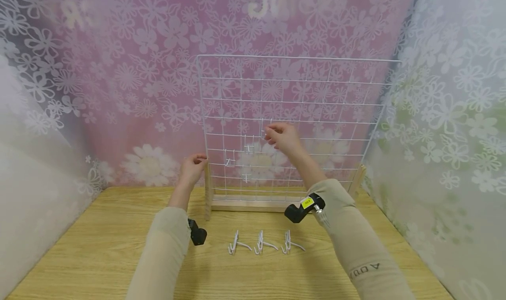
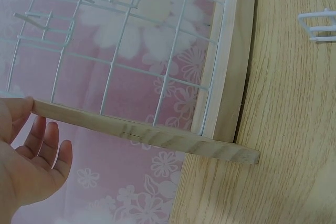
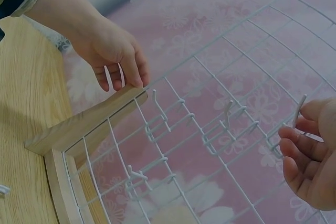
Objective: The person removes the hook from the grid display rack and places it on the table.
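A white wire grid panel (image 1: 296, 59) stands upright in a wooden base (image 1: 253, 202) at the back of the table. My left hand (image 1: 193, 167) rests its thumb on the top end of the left wooden post (image 2: 147, 134), its fingers relaxed and off the wood. My right hand (image 1: 281, 137) is at the middle of the grid and pinches a small white hook (image 3: 300, 109) against the wires. Three white hooks (image 3: 160, 114) hang on the grid's lower left part. Three more loose hooks (image 1: 262, 243) lie in a row on the table in front of the base.
The wooden table (image 1: 99, 247) is boxed in by translucent flower-patterned walls on the left (image 1: 35, 168) and right (image 1: 446, 150) and a pink floral backdrop (image 1: 130, 84). Black wrist cameras (image 1: 300, 210) sit on both forearms.
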The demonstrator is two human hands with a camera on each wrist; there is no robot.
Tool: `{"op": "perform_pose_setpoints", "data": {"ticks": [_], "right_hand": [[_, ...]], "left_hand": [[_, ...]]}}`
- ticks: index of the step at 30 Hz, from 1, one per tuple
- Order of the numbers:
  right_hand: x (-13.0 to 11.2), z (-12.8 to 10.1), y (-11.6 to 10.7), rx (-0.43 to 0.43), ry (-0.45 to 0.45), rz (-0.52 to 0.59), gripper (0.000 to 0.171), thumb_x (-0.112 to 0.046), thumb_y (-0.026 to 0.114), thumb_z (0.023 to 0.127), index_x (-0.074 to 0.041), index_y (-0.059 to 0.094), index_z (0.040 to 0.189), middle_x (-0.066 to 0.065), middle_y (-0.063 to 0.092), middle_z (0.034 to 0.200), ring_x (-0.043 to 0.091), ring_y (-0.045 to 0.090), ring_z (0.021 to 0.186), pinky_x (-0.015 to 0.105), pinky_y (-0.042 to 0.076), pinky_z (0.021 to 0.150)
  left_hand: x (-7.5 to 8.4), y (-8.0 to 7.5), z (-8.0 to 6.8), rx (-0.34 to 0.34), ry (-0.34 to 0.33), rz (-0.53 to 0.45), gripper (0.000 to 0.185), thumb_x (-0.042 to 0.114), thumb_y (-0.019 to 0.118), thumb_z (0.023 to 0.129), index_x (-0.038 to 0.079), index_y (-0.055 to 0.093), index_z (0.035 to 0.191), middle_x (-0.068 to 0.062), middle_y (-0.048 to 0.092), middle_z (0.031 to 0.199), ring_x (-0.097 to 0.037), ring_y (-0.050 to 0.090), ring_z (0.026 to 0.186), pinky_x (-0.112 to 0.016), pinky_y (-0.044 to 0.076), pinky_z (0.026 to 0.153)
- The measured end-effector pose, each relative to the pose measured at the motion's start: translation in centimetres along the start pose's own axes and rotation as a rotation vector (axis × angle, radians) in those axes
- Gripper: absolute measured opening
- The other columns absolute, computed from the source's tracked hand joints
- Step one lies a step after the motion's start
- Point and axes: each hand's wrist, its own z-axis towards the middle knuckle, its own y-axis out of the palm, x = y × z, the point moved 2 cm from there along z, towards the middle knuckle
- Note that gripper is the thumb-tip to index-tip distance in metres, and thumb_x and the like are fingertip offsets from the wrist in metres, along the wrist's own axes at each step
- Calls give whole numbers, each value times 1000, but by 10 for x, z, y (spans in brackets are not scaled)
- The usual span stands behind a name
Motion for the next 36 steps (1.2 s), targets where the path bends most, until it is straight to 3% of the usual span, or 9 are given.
{"op": "perform_pose_setpoints", "data": {"ticks": [12, 18, 25, 36], "right_hand": [[-6, -1, 6, 40, 0, -17, 30, -23, 54, 95, 0, 61, 114, 16, 64, 98, 22, 58, 82, 30, 48, 71], [-7, 0, 9, 79, 42, 67, 26, -18, 57, 93, 0, 63, 111, 13, 65, 94, 24, 59, 83, 25, 46, 67], [-6, 1, 8, 128, 88, 165, 24, -14, 59, 91, 2, 64, 109, 5, 65, 83, 13, 58, 68, 28, 47, 65], [-12, 0, 3, 144, 52, 211, 27, -11, 60, 91, 7, 62, 110, 4, 64, 81, 10, 56, 66, 20, 45, 59]], "left_hand": [[2, 0, -2, -20, -37, 27, 26, 14, 52, 94, -1, 59, 114, -15, 53, 100, -27, 50, 93, -34, 40, 75], [3, 0, -3, -21, -18, 6, 26, 12, 53, 93, -3, 59, 113, -17, 53, 98, -27, 51, 90, -35, 42, 76], [3, 2, -3, -29, -15, 11, 26, 13, 53, 93, -2, 59, 114, -17, 54, 99, -28, 52, 91, -35, 42, 76], [0, 1, 0, -21, -19, -14, 27, 13, 53, 93, -3, 58, 115, -14, 52, 96, -25, 50, 87, -30, 39, 69]]}}
